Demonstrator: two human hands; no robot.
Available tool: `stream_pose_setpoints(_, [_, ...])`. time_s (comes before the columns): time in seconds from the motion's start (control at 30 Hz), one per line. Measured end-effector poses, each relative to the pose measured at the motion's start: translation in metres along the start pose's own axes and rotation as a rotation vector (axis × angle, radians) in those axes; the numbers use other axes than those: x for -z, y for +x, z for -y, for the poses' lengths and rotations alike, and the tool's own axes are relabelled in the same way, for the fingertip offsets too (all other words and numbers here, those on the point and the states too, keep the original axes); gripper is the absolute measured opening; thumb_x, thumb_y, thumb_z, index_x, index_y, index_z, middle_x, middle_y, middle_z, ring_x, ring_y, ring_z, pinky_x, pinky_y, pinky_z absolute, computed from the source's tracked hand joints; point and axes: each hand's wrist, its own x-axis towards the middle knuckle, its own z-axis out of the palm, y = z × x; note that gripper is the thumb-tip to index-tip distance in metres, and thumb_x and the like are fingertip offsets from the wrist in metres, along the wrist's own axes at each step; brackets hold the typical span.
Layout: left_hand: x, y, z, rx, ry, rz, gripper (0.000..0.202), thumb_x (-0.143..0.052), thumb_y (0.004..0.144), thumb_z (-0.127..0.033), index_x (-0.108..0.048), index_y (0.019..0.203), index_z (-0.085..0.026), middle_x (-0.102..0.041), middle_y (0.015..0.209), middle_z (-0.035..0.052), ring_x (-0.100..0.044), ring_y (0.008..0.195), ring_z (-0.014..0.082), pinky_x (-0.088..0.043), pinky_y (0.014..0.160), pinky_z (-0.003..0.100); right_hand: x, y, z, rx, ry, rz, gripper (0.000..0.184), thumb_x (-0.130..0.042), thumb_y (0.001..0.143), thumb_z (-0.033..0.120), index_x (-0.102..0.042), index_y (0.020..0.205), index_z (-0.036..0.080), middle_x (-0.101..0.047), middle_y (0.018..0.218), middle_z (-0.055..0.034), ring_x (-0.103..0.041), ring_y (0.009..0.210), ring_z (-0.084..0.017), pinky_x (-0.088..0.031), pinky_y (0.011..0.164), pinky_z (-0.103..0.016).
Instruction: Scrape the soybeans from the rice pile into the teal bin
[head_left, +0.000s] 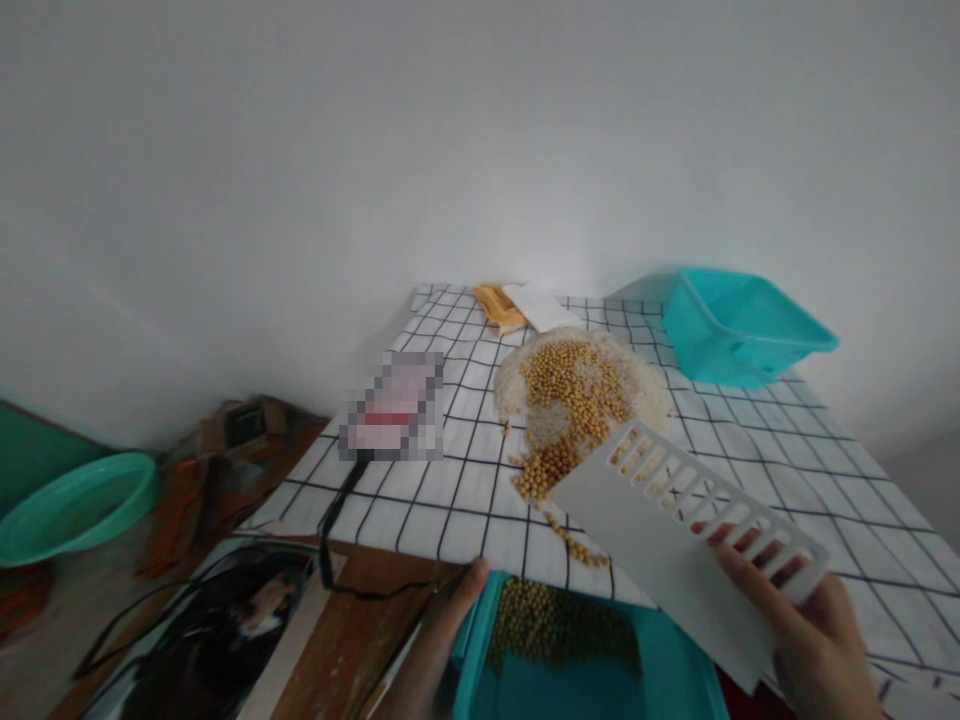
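My right hand [810, 620] is closed on a flat white slotted plastic board [637, 530], its fingers passing through the slots along one edge. The board tilts over the near side of a spread of yellow soybeans [577, 385], lying on and among pale grains like rice [649, 385]. At the table's near edge, my left hand [442, 630] is closed on the left rim of a teal plastic bin [480, 650]; most of its fingers are hidden. Soybeans [555, 620] lie inside the bin at its far end. A thin trail of beans runs across the cloth towards it.
A second teal bin [750, 330] stands at the back right of the checked cloth [465, 480]. Yellow and white packets [499, 308] lie at the back. A blurred-out phone-like object [394, 405] with a black cable lies left. A green basin [82, 505] is on the floor.
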Motion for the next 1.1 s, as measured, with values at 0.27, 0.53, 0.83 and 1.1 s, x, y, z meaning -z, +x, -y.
stream_pose_setpoints(0.27, [-0.002, 0.0, 0.013, 0.059, 0.021, -0.009, 0.083, -0.082, 0.075, -0.053, -0.048, 0.151, -0.042, -0.05, 0.161, -0.0056, -0.044, 0.149, 0.0372, -0.038, 0.122, 0.049, -0.008, -0.004, 0.009, -0.012, 0.075, -0.01, 0.018, -0.084, 0.077, 0.043, -0.084, 0.087, 0.028, -0.082, 0.095, -0.0029, -0.077, 0.089, -0.024, -0.058, 0.079, -0.021])
stream_pose_setpoints(0.53, [-0.001, 0.0, 0.012, 0.048, 0.032, -0.02, 0.08, -0.083, 0.075, -0.051, -0.051, 0.148, -0.044, -0.052, 0.159, -0.0061, -0.047, 0.147, 0.0354, -0.04, 0.121, 0.046, -0.007, -0.008, 0.013, -0.017, -0.015, 0.026, 0.022, -0.079, 0.081, 0.044, -0.083, 0.087, 0.023, -0.081, 0.096, -0.0067, -0.075, 0.09, -0.03, -0.059, 0.08, -0.03])
stream_pose_setpoints(0.83, [-0.001, -0.001, 0.006, 0.034, 0.007, 0.003, 0.08, -0.081, 0.078, -0.05, -0.049, 0.151, -0.039, -0.05, 0.162, -0.0028, -0.044, 0.149, 0.0354, -0.035, 0.124, 0.047, -0.008, -0.002, 0.008, -0.014, -0.017, 0.072, 0.025, -0.081, 0.078, 0.047, -0.083, 0.083, 0.023, -0.079, 0.081, -0.0059, -0.073, 0.07, -0.023, -0.057, 0.06, -0.024])
stream_pose_setpoints(1.1, [0.005, -0.002, -0.001, -0.018, 0.029, 0.055, 0.079, -0.076, 0.086, -0.041, -0.038, 0.155, -0.042, -0.045, 0.165, -0.0023, -0.044, 0.15, 0.034, -0.037, 0.124, 0.048, -0.003, -0.002, -0.003, -0.038, -0.01, 0.022, 0.029, -0.079, 0.082, 0.046, -0.083, 0.094, 0.021, -0.081, 0.099, -0.0078, -0.076, 0.089, -0.027, -0.06, 0.075, -0.026])
